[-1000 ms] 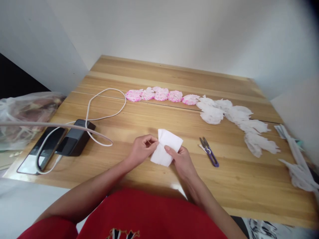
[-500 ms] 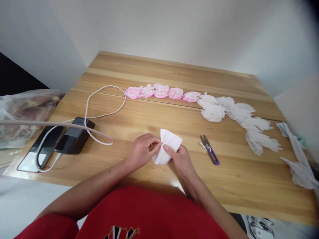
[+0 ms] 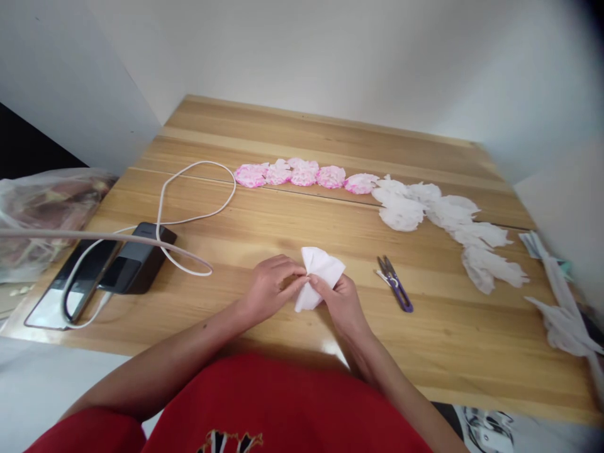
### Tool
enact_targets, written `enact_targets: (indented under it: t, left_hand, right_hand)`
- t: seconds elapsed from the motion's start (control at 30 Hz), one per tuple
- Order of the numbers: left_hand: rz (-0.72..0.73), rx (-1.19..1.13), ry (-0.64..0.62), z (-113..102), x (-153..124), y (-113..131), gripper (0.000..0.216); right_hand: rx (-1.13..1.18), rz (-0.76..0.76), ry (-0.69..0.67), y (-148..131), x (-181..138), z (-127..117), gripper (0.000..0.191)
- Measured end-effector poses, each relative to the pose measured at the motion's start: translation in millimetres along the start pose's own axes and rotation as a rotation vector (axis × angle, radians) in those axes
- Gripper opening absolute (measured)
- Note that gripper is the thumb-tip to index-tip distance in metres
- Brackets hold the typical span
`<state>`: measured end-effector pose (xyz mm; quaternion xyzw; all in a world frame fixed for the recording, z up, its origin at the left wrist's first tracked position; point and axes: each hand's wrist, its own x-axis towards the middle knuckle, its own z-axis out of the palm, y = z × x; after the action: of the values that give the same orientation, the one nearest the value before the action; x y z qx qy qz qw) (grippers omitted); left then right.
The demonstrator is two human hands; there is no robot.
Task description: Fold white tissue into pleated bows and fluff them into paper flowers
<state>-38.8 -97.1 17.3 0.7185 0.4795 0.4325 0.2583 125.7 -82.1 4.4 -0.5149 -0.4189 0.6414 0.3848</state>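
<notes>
Head view shows, at the left edge, a clear plastic bag with contents too blurred to tell. Near it on the wooden table lie a phone and, just to its right, a dark box-shaped device; a white cable loops over both and out to the far side.

Next comes the left hand, thumb and forefinger closed in a pinch on the gathered waist of a white paper piece. The paper is held above the near middle of the table, between the two hands, fanning out to the far and near sides of that waist. The right hand grips it from the right, thumb laid on top close to the left fingertips; its other fingers are mostly hidden underneath.

The paper looks very light, soft and thin, likely to crease readily and tear if pulled hard. The bunched waist seems the best hold, since the loose edges would probably crumple.

Beyond the hands, pink-tinged ruffled pieces run in a row towards the right, continuing into white ruffled pieces. Purple-handled snips lie right of the right hand, well apart from it. At the right edge rests whitish, crumpled, sheet-like material.
</notes>
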Motion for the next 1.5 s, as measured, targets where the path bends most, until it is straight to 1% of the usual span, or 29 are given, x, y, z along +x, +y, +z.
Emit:
enact_targets:
  t: [0.07, 0.17, 0.4, 0.5, 0.63, 0.7, 0.9, 1.0, 1.07, 1.2, 1.3, 1.37, 1.5]
  left_hand:
    - [-0.023, -0.026, 0.003, 0.6, 0.5, -1.1, 0.014]
    - [-0.107, -0.098, 0.015, 1.6, 0.8, -3.6, 0.012]
    - [-0.409, -0.273, 0.026, 0.8, 2.8, -6.7, 0.012]
    - [-0.453, -0.297, 0.052, 0.3, 4.1, -7.4, 0.012]
    - [-0.477, -0.313, 0.050, 0.2, 5.0, -7.7, 0.013]
    - [-0.479, -0.312, 0.050, 0.4, 4.9, -8.0, 0.013]
    - [-0.444, -0.328, 0.036, 1.4, 2.9, -9.6, 0.012]
    - [-0.414, -0.291, 0.036, 2.2, 2.1, -9.9, 0.011]
    - [-0.357, -0.220, 0.047, 2.7, 1.2, -9.5, 0.009]
    - [-0.189, -0.011, 0.037, 3.0, -0.8, -7.3, 0.007]
    - [-0.117, 0.049, 0.026, 2.4, -1.3, -5.5, 0.009]
    - [-0.105, 0.023, 0.022, 1.8, -1.1, -4.8, 0.011]
    - [-0.169, -0.089, 0.008, 0.6, -0.1, -4.7, 0.015]
  right_hand:
    - [-0.013, -0.003, 0.008, 0.6, 0.4, -0.7, 0.027]
    - [-0.014, -0.009, 0.013, 2.2, 1.0, -1.9, 0.028]
    - [0.023, -0.036, 0.000, -0.3, 0.4, -2.3, 0.028]
    - [0.054, -0.031, -0.014, -1.8, 0.5, -1.9, 0.029]
    - [0.079, -0.008, -0.062, 0.5, 1.2, -2.2, 0.030]
    - [0.073, 0.000, -0.069, 1.7, 1.6, -2.5, 0.030]
    - [0.036, -0.014, -0.014, 0.5, 2.2, -2.6, 0.029]
    - [0.028, -0.011, 0.000, -0.6, 1.5, -1.7, 0.031]
    - [0.016, -0.006, -0.006, -0.6, 0.5, -1.2, 0.032]
    - [0.000, -0.013, -0.031, 1.0, -0.9, -1.8, 0.032]
    - [-0.029, -0.024, -0.018, 2.6, -0.8, -3.2, 0.032]
    - [-0.039, -0.024, -0.009, 3.8, -0.4, -4.5, 0.032]
    - [-0.052, -0.014, -0.012, 6.2, 0.1, -6.6, 0.028]
